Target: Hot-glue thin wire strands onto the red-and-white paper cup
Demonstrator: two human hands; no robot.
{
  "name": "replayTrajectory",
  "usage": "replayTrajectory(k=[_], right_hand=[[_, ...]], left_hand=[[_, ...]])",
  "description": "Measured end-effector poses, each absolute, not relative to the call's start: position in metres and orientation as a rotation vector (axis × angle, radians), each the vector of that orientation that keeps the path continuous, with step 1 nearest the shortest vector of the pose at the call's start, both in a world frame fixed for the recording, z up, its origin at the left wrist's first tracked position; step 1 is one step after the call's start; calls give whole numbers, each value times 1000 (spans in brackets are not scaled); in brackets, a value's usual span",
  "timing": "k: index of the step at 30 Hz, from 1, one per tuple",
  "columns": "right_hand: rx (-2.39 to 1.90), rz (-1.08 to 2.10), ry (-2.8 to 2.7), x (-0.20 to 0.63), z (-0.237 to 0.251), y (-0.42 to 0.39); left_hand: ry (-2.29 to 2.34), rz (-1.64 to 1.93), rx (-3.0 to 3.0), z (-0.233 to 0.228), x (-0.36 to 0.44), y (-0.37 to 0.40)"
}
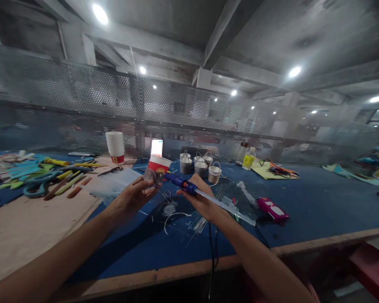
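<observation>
Glue gun meets a small clear piece, held above the table.

The right hand (202, 198) grips the glue gun (189, 187), nozzle touching the clear piece (153, 174) pinched in the left hand (135, 195); just beyond stands a red paper cup (159, 164). Gluing seems underway; next calls for steady pressure.

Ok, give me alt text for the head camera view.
A person's right hand holds a blue glue gun with its tip at a small clear piece in the left hand, above a cluttered blue table.

Single head view, facing forward, slightly downward perhaps, near workbench (318, 202)
</observation>
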State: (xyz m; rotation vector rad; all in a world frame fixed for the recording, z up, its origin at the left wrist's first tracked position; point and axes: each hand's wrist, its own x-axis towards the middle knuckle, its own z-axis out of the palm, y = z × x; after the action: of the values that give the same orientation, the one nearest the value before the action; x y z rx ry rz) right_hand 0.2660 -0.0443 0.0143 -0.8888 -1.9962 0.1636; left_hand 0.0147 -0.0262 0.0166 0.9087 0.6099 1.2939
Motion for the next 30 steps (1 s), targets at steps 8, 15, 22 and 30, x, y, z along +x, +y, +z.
replayTrajectory(k=[8, 15, 22, 30], right_hand=[[-881, 197, -1987, 268, 14, -43], [-890, 189, -1987, 268, 15, -43], [-886, 201, -1965, 268, 13, -41], [-908, 209, -1969, 268, 13, -42]], left_hand=[[588, 1255, 919, 13, 10, -22], [592, 1262, 857, 16, 11, -24], [579, 1266, 814, 18, 11, -23], [533, 1255, 814, 17, 9, -23]])
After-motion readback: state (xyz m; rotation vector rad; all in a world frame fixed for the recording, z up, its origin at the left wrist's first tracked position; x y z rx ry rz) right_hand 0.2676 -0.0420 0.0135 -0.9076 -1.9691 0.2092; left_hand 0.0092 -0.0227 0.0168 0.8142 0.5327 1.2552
